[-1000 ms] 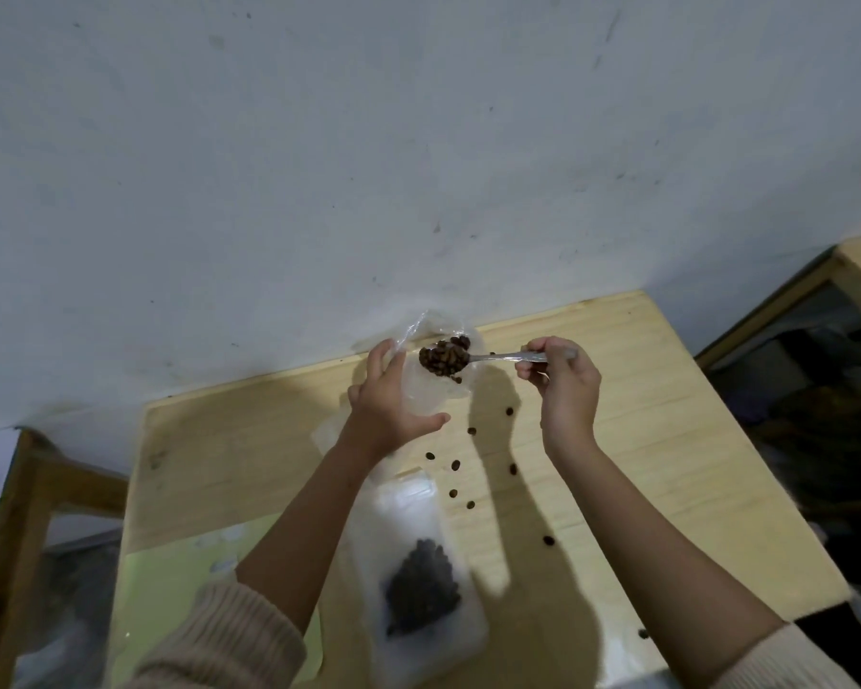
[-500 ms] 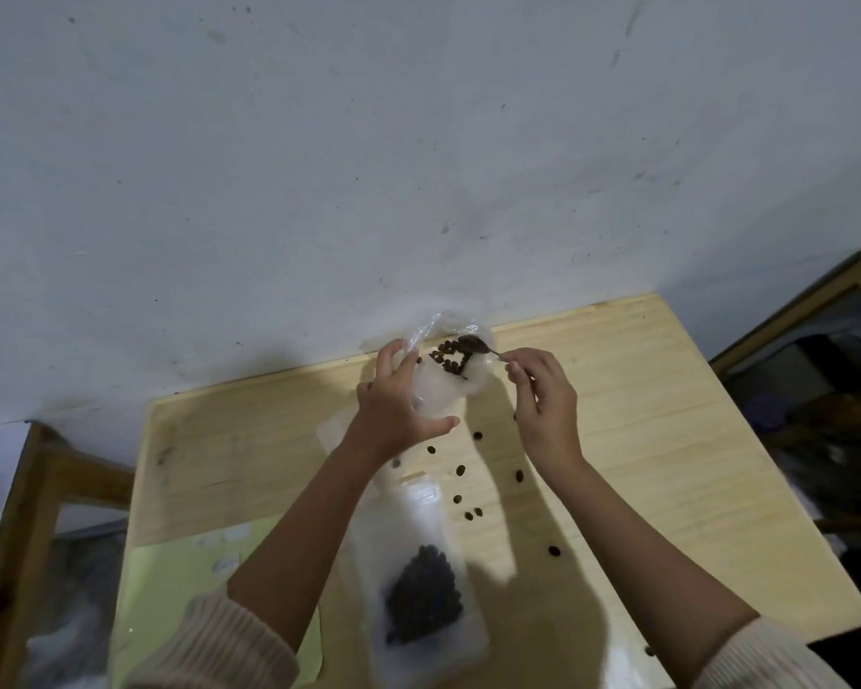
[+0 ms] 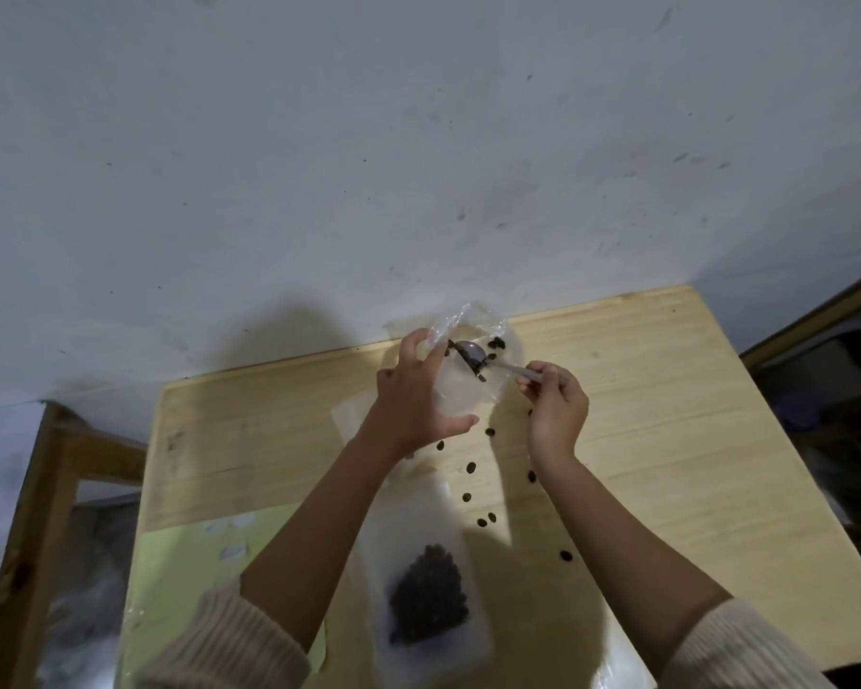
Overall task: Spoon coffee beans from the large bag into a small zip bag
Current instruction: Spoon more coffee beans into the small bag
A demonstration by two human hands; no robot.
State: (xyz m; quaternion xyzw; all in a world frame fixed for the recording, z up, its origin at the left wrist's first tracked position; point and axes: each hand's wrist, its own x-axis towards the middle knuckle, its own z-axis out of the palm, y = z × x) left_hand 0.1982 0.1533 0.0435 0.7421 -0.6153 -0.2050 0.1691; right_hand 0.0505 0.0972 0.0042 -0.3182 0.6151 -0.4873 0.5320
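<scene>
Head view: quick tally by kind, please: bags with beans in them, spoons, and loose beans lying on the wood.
Bags with beans: 2 (small zip bag, large bag)
Spoons: 1 (spoon in the right hand)
Loose beans on the table: 9, one right beside that hand
Total: 12

Spoon handle (image 3: 510, 369) end inside right hand (image 3: 555, 415), sleeves (image 3: 229, 643) cut off below
</scene>
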